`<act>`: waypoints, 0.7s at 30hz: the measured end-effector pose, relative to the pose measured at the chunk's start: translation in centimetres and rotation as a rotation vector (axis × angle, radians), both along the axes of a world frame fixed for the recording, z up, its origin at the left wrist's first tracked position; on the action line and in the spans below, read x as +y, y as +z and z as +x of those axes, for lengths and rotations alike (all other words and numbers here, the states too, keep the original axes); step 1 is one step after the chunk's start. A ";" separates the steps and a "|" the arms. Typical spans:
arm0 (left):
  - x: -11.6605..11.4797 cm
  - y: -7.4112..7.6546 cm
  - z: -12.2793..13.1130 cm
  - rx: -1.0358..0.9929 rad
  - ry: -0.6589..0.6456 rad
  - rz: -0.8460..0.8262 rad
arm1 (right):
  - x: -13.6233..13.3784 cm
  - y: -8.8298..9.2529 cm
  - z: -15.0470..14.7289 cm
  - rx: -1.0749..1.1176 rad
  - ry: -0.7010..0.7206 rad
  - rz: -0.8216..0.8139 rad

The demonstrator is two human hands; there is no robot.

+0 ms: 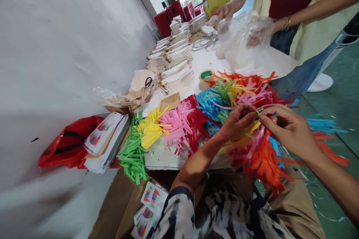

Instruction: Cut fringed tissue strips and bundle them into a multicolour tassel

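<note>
My left hand (238,121) and my right hand (286,127) meet over a heap of fringed paper strips (238,97) in many colours. Both hands pinch a thin green paper strip (258,111) between their fingertips. Orange fringes (266,164) hang below my right wrist. Separate piles of green (133,153), yellow (151,129), pink (175,125) and red (198,123) fringes lie in a row to the left of my hands on the white table (162,157).
A stack of printed cards (105,142) and a red plastic bag (67,143) lie at the left. Black scissors (148,81), a green tape roll (206,75) and rows of stacked paper bundles (174,59) sit farther back. Another person handles a clear plastic bag (244,37) across the table.
</note>
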State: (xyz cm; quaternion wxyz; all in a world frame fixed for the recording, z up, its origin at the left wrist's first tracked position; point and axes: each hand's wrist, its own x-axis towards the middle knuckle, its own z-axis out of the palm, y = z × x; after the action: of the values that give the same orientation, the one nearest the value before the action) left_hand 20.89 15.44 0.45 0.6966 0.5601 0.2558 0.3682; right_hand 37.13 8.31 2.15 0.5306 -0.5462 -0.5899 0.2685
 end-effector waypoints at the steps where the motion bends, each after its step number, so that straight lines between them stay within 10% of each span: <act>1: 0.0 0.0 -0.1 0.005 0.002 0.012 | 0.0 0.1 -0.1 -0.032 0.006 0.017; 12: -0.2 0.5 -0.9 0.110 0.121 0.120 | -0.1 -0.3 -0.3 -0.219 0.018 0.180; 21: -0.5 1.2 -1.4 -0.053 0.009 -0.169 | 0.2 -0.6 0.1 -0.231 0.076 0.180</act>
State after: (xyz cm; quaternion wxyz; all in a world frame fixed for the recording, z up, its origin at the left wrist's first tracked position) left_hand 19.46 14.92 1.61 0.7463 0.4883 0.2699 0.3631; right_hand 37.25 8.47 1.53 0.4955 -0.5011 -0.6888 0.1700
